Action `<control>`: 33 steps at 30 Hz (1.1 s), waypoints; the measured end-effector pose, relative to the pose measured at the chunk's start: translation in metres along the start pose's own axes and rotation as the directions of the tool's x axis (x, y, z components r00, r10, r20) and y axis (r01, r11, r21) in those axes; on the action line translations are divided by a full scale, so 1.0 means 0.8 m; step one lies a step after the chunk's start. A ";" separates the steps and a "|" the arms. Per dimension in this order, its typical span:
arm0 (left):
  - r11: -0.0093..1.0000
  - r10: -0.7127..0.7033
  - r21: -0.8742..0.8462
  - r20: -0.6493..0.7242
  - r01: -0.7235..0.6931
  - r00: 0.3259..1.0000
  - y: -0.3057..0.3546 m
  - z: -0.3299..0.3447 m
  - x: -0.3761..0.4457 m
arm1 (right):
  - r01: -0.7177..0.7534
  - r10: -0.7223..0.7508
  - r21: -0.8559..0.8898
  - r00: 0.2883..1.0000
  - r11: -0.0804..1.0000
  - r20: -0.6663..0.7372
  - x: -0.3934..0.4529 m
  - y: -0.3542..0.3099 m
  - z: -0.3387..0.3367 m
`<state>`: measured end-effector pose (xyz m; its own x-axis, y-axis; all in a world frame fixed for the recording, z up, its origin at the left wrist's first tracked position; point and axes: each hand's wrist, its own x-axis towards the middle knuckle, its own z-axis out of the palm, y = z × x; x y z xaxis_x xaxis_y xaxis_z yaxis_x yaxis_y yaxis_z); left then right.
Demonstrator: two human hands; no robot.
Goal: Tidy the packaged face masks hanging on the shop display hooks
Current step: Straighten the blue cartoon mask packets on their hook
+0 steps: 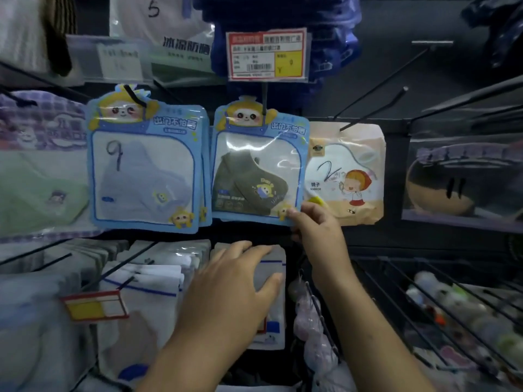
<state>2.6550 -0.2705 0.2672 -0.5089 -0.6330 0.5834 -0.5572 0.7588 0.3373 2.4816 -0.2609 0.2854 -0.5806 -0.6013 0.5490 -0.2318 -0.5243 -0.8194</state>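
Two blue cartoon mask packs hang side by side on display hooks. The left pack (144, 165) holds a pale lilac mask and has a "9" written on it. The right pack (257, 165) holds a dark olive mask. My right hand (314, 222) pinches the bottom right corner of the dark mask pack. My left hand (237, 275) rests with straight fingers on a white pack (276, 332) hanging on the row below. A cream mirror pack (351, 171) with a cartoon girl hangs just right of the dark mask pack.
A red and yellow price tag (267, 53) sits above the dark pack. More packs hang at left (39, 165) and lower left (147, 278). Bare black hooks (379, 104) jut out at upper right. A wire basket (452, 306) of small items stands at lower right.
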 end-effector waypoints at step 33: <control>0.982 -0.021 -0.190 -0.092 0.003 0.995 -0.004 0.000 -0.016 | -0.016 0.039 0.176 0.992 0.984 -0.124 -0.014 -0.033 -0.002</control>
<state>2.6633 -0.2643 0.2586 -0.4341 -0.6320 0.6419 -0.4239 0.7721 0.4735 2.4933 -0.2396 0.3004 -0.6815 -0.5415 0.4923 -0.0813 -0.6125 -0.7863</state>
